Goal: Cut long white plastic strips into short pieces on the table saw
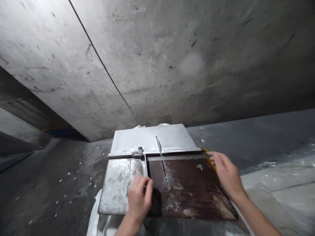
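A saw table with a pale left part and a dark brown right part stands before me. A thin blade rises from its slot. Across the table lies a metal rail, with a ruler strip along its near side. My left hand is curled over the near half, just below the angled metal guide; what its fingers hold, if anything, is hidden. My right hand is closed at the rail's right end, beside something yellow; its grip is unclear.
A concrete wall rises behind the table, with a black cable hanging down it. Small white chips are scattered on the floor at the left. Clear plastic sheeting lies at the right.
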Motion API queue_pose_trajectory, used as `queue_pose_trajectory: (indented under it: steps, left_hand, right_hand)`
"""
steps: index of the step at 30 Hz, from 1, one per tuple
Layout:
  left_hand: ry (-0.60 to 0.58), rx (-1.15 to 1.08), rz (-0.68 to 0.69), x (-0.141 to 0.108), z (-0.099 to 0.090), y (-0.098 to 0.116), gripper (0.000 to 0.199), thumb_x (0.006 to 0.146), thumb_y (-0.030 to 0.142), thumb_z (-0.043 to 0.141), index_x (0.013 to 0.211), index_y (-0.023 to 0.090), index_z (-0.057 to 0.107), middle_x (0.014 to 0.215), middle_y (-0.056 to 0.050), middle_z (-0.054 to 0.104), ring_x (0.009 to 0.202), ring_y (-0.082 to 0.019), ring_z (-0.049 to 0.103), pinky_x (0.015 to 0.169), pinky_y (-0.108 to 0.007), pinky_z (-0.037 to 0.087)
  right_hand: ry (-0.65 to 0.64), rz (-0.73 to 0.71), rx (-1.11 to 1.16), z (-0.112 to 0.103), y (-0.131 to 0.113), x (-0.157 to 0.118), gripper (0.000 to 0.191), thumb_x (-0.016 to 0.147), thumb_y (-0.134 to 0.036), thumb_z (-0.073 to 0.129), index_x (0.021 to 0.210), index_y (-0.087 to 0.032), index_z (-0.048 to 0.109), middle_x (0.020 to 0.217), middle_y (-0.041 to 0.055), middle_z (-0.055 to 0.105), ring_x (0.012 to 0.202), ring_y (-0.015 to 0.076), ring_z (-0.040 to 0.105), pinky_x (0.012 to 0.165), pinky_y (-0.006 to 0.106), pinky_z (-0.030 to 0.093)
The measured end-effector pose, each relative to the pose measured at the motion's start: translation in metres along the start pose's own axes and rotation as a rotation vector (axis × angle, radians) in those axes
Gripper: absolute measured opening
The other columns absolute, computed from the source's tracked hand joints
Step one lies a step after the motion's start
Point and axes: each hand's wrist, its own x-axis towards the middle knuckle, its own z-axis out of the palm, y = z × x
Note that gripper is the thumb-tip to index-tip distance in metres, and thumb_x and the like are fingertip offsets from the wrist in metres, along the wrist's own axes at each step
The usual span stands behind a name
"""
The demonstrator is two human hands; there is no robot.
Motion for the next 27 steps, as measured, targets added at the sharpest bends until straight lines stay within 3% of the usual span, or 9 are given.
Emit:
queue_pose_trajectory:
  steps: [2, 4, 6, 9, 12, 18, 20, 24, 27]
  left_hand:
    - [-0.060, 0.108, 0.177, -0.009, 0.019, 0.022, 0.019, 0.095, 0.026, 0.045, 0.100, 0.021, 0.062, 0.095, -0.006, 0.063, 0.088, -0.019, 0.058, 0.079, -0.030, 0.047]
    - [-0.102, 0.236, 0.274, -0.009, 0.043, 0.034, 0.028, 0.094, 0.026, 0.048, 0.119, 0.018, 0.057, 0.113, -0.011, 0.062, 0.102, -0.023, 0.057, 0.089, -0.037, 0.048]
    - [-0.085, 0.391, 0.288, -0.002, 0.064, 0.034, 0.045, 0.092, 0.031, 0.052, 0.132, 0.012, 0.049, 0.128, -0.016, 0.056, 0.114, -0.029, 0.053, 0.097, -0.044, 0.046]
    - [-0.047, 0.578, 0.229, 0.013, 0.085, 0.023, 0.063, 0.089, 0.042, 0.060, 0.137, 0.004, 0.044, 0.138, -0.021, 0.050, 0.120, -0.035, 0.049, 0.098, -0.049, 0.045]
    - [-0.033, 0.673, 0.168, 0.023, 0.091, 0.014, 0.072, 0.087, 0.050, 0.061, 0.138, 0.003, 0.043, 0.140, -0.020, 0.048, 0.120, -0.035, 0.050, 0.096, -0.048, 0.047]
    - [-0.040, 0.733, 0.138, 0.031, 0.091, 0.014, 0.069, 0.088, 0.055, 0.057, 0.137, 0.006, 0.046, 0.138, -0.018, 0.051, 0.118, -0.032, 0.050, 0.092, -0.044, 0.048]
    - [-0.038, 0.744, 0.141, 0.031, 0.092, 0.015, 0.068, 0.088, 0.053, 0.057, 0.136, 0.007, 0.046, 0.137, -0.017, 0.051, 0.118, -0.032, 0.050, 0.092, -0.044, 0.048]
    - [-0.024, 0.759, 0.153, 0.031, 0.093, 0.015, 0.065, 0.090, 0.051, 0.056, 0.136, 0.007, 0.046, 0.137, -0.017, 0.051, 0.118, -0.032, 0.050, 0.091, -0.043, 0.048]
    - [-0.014, 0.759, 0.159, 0.030, 0.093, 0.015, 0.064, 0.091, 0.051, 0.055, 0.136, 0.007, 0.047, 0.137, -0.017, 0.052, 0.118, -0.032, 0.050, 0.091, -0.044, 0.048]
  right_hand:
    - [0.104, 0.049, 0.011, -0.013, 0.040, -0.005, 0.049, 0.084, -0.055, 0.044, 0.110, -0.018, 0.062, 0.113, 0.0126, 0.064, 0.103, 0.0273, 0.060, 0.097, 0.043, 0.045]
    - [0.102, 0.104, 0.005, -0.011, 0.068, -0.009, 0.059, 0.081, -0.055, 0.045, 0.122, -0.015, 0.057, 0.123, 0.0167, 0.060, 0.112, 0.0297, 0.057, 0.102, 0.045, 0.041]
    - [0.073, 0.175, 0.005, -0.002, 0.083, -0.010, 0.069, 0.078, -0.056, 0.046, 0.131, -0.012, 0.051, 0.129, 0.0188, 0.056, 0.118, 0.0310, 0.054, 0.106, 0.046, 0.038]
    - [0.022, 0.281, 0.049, 0.011, 0.091, -0.008, 0.079, 0.076, -0.057, 0.046, 0.139, -0.010, 0.044, 0.135, 0.0191, 0.052, 0.124, 0.0307, 0.050, 0.109, 0.044, 0.034]
    - [-0.048, 0.323, 0.081, 0.016, 0.090, -0.006, 0.078, 0.077, -0.057, 0.047, 0.140, -0.012, 0.045, 0.136, 0.0161, 0.053, 0.127, 0.0286, 0.048, 0.112, 0.040, 0.031]
    - [-0.168, 0.332, 0.078, 0.016, 0.089, -0.006, 0.060, 0.077, -0.056, 0.053, 0.122, -0.017, 0.063, 0.132, 0.0134, 0.058, 0.128, 0.0298, 0.047, 0.112, 0.040, 0.030]
    - [-0.200, 0.315, 0.087, 0.016, 0.089, -0.007, 0.066, 0.079, -0.057, 0.052, 0.130, -0.016, 0.057, 0.133, 0.0137, 0.057, 0.128, 0.0295, 0.047, 0.112, 0.041, 0.029]
    - [-0.133, 0.320, 0.097, 0.016, 0.082, -0.007, 0.086, 0.079, -0.059, 0.049, 0.149, -0.013, 0.030, 0.136, 0.0168, 0.053, 0.126, 0.0281, 0.050, 0.111, 0.041, 0.031]
    - [-0.134, 0.322, 0.080, 0.015, 0.076, -0.006, 0.085, 0.078, -0.059, 0.049, 0.148, -0.014, 0.035, 0.131, 0.0154, 0.056, 0.125, 0.0280, 0.051, 0.111, 0.041, 0.031]
